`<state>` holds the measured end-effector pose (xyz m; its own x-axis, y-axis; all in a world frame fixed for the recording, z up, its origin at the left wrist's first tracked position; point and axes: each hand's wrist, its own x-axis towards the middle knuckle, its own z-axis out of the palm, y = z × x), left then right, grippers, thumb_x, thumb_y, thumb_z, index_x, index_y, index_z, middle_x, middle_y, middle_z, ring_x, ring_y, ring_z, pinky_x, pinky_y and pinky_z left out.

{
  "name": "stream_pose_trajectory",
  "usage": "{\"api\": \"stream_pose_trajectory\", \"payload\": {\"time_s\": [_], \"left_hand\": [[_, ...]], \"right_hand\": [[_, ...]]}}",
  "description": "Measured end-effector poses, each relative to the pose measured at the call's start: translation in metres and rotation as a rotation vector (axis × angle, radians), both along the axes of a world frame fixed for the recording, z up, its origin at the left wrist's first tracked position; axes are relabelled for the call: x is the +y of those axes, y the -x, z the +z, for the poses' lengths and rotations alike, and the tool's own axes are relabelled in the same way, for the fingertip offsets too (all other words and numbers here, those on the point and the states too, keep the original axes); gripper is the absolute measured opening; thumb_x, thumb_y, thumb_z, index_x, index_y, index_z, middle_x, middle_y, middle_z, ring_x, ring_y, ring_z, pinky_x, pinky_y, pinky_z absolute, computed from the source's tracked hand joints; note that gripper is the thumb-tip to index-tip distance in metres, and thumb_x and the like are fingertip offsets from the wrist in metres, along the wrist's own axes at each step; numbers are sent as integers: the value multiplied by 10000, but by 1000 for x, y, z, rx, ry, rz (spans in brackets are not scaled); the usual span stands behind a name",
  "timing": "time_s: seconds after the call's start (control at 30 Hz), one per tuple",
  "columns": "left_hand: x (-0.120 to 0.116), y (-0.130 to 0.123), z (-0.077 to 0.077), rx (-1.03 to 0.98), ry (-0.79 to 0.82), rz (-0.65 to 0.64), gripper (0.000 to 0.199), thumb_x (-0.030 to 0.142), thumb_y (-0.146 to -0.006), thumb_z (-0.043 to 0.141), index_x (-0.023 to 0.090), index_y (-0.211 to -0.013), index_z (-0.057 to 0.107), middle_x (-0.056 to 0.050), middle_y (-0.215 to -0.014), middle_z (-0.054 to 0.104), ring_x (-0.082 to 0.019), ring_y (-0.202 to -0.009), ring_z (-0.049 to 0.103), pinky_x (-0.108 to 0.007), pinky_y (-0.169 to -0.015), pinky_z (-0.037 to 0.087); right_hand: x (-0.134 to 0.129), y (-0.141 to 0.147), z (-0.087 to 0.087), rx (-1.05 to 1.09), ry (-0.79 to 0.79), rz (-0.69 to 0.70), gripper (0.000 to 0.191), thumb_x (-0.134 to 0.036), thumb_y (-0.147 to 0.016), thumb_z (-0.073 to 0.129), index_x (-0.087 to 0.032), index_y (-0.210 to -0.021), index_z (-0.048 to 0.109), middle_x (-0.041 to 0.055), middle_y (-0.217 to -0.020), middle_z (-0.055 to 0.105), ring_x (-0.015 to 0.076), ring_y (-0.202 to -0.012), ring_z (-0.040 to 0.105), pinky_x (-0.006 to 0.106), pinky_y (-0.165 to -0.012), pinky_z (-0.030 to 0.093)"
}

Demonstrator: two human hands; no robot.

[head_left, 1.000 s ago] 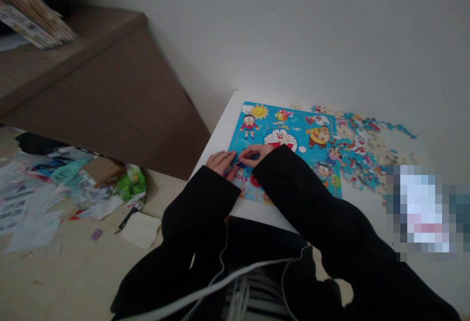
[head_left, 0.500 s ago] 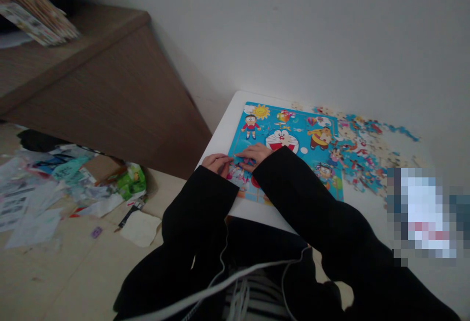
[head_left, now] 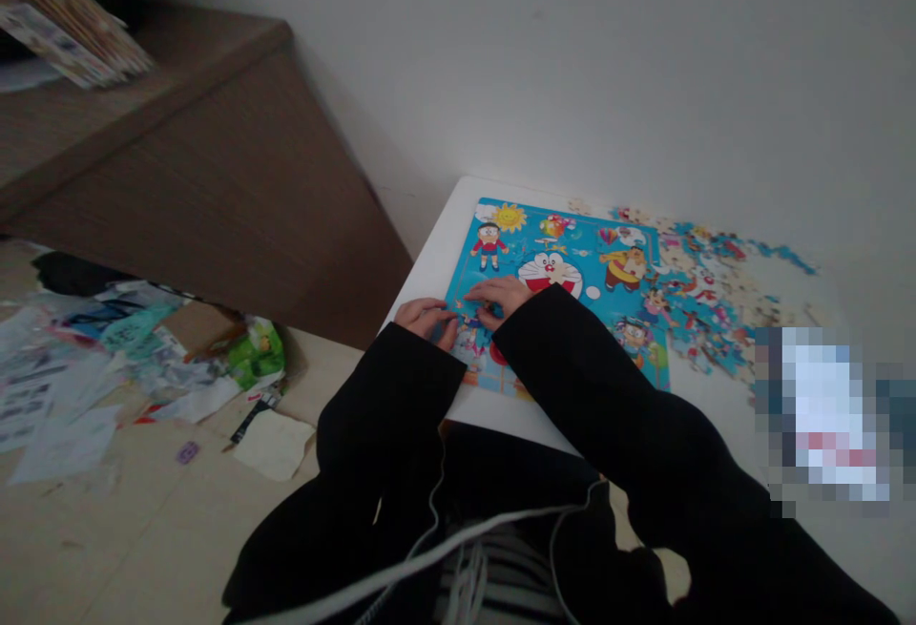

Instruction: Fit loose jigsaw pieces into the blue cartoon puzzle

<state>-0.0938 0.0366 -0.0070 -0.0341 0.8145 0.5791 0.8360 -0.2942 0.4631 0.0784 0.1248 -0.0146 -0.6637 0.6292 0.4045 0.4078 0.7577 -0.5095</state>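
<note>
A blue cartoon jigsaw puzzle lies on a white table, with a big white cat face in its middle. My left hand is at the puzzle's left edge, fingers bent and thumb a little apart, with nothing visible between them. Just right of it, my right hand is over the lower left part of the puzzle. Its fingers and thumb are curled together around something small that I cannot make out. Part of the picture under both hands is hidden.
Many loose puzzle pieces are heaped right of the puzzle on the white table. A blurred-out patch covers the table's right side. A wooden cabinet stands at left; papers and bags litter the floor. A white cable crosses my lap.
My hands have moved slightly apart. The right fingers have lifted and curled back from the left hand, and the left thumb has come away from its fingers.
</note>
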Motion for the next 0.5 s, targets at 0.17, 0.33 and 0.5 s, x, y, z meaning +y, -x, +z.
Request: {"api": "stream_pose_trajectory", "payload": {"time_s": [0.17,0.33,0.5], "left_hand": [[-1,0,1,-10,-26,25,80,258,-757,613,197,-725,654,-21,-837,662,-144,-755,606,-296,-736,486],[-1,2,1,18,-7,22,38,210,-729,624,201,-742,659,-9,-825,665,-137,-755,611,-273,-738,479],[-1,2,0,18,21,27,79,228,-737,612,205,-794,660,-12,-835,666,-144,-766,613,-273,-748,483]], "right_hand": [[-2,0,1,-19,-36,-73,294,-347,-723,622,-187,-964,675,61,-848,670,191,-766,576,334,-746,436],[-2,5,8,-54,0,-13,235,-263,-779,584,-157,-969,672,72,-895,694,172,-832,614,314,-806,429],[-5,8,12,-41,-13,-19,217,-259,-772,595,-149,-936,684,90,-934,697,171,-872,630,310,-818,436]]}}
